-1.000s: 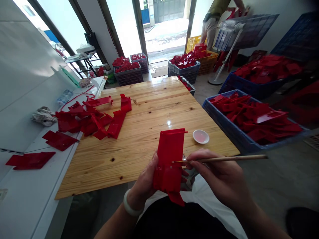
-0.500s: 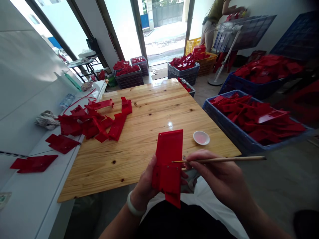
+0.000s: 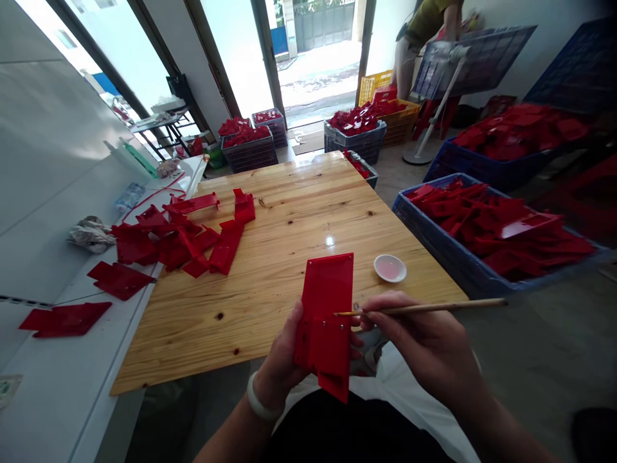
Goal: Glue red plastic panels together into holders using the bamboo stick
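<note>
My left hand point(image 3: 282, 357) is closed round the lower part of a flat red plastic panel point(image 3: 328, 302), held upright over my lap at the near edge of the wooden table point(image 3: 289, 218). My right hand point(image 3: 424, 344) pinches a thin wooden-handled brush point(image 3: 424, 309) that lies level, its tip touching the panel's face about midway down. A small white dish point(image 3: 390, 267) with pinkish liquid sits on the table just right of the panel.
A heap of red plastic parts point(image 3: 178, 238) covers the table's left edge and the white bench point(image 3: 48, 379). A blue crate point(image 3: 486, 238) full of red parts stands to the right. More crates point(image 3: 357, 132) line the doorway, where another person point(image 3: 424, 32) works.
The panel has been turned slightly in my left hand so its flat face shows squarely. The brush tip stays on it. The person at the back has shifted.
</note>
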Demonstrator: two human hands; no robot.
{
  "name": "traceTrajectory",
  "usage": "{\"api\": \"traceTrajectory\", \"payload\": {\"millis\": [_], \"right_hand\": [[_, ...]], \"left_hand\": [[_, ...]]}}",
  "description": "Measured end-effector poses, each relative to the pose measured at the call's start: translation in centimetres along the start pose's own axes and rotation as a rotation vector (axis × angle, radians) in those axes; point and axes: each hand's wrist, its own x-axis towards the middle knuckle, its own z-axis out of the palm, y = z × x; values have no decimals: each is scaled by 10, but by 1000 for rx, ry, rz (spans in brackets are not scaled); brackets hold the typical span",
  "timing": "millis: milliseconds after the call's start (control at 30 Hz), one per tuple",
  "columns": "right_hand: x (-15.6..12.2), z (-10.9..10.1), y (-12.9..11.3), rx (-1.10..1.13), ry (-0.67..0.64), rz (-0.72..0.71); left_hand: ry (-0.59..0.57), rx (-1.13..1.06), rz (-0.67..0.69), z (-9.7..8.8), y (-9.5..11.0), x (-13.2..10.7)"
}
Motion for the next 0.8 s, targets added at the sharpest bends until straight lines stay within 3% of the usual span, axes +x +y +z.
{"api": "traceTrajectory", "payload": {"millis": [100,167,300,400,500,600,700,800], "right_hand": [[-1,-2,5,33,4,18],[-2,-5,11,33,89,70],[-3,-17,36,3,305,208],[-1,-33,65,-25,317,221],[1,-55,89,-119,265,172],[-1,-75,99,-204,289,202],[-2,-83,99,-257,398,265],[4,-83,104,-311,406,218]], "left_hand": [[70,93,-2,-3,8,4],[188,269,51,-8,21,19],[390,652,255,-26,57,84],[431,884,254,-38,92,140],[559,1212,214,-45,132,176],[777,1544,221,-49,182,184],[1034,1805,217,-58,233,172],[1142,1994,116,-74,272,155]]}}
